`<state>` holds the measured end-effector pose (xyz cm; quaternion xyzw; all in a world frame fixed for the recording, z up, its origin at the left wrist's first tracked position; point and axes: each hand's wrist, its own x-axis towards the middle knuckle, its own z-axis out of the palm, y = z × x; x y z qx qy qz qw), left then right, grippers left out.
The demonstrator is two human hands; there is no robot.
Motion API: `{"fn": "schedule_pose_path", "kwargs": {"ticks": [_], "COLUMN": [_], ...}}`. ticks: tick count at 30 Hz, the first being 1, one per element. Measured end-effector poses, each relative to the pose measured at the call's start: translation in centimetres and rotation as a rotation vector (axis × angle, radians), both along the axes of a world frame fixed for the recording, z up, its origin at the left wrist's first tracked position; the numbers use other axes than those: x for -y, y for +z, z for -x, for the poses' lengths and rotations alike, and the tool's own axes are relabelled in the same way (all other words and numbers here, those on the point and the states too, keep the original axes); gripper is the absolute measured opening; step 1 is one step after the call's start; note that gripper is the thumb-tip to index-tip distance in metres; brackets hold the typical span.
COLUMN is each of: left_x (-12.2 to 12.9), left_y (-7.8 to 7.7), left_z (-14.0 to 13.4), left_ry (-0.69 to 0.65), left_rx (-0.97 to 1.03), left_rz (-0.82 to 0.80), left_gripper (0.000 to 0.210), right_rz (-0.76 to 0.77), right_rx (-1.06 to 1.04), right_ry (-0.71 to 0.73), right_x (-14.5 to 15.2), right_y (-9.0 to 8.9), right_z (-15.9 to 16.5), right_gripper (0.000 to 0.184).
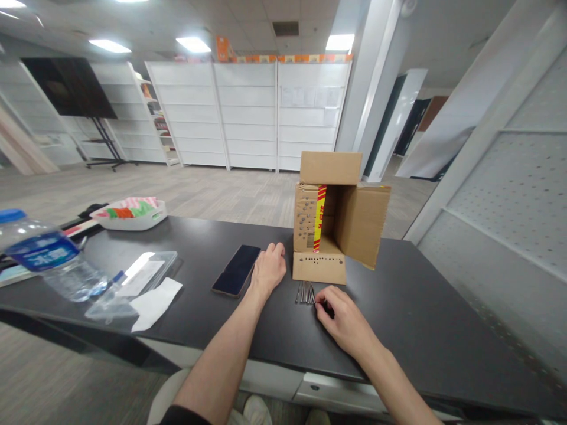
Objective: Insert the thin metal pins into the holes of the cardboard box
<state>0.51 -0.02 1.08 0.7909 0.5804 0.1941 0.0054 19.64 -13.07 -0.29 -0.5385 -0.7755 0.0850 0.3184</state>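
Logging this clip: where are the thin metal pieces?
In the head view, the metal pieces lie just right of centre, before the cardboard box, beside the right hand.

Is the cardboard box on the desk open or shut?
Open: the cardboard box has its top flap raised and right flap spread outward, leaving its inside visible.

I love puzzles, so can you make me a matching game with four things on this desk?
Things:
1. cardboard box
2. thin metal rods
3. phone
4. plastic bottle

Clues:
A. dark screen, beside the left hand
B. lined up next to the right hand
C. has a blue cap
D. standing open

Pairs: 1-D, 2-B, 3-A, 4-C
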Motion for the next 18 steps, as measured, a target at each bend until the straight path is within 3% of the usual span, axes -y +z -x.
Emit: {"fn": "schedule_pose_path", "kwargs": {"ticks": [18], "left_x": [0.0], "left_y": [-0.1], "left_z": [-0.03], "left_ry": [0.001], "left_rx": [0.003], "left_rz": [0.004], "left_gripper": [0.019], "right_rz": [-0.008], "right_rx": [-0.012], "right_ry": [-0.025], "right_x": [-0.07], "right_y": [-0.49], "right_z": [0.0], "right_gripper": [0.014]}}
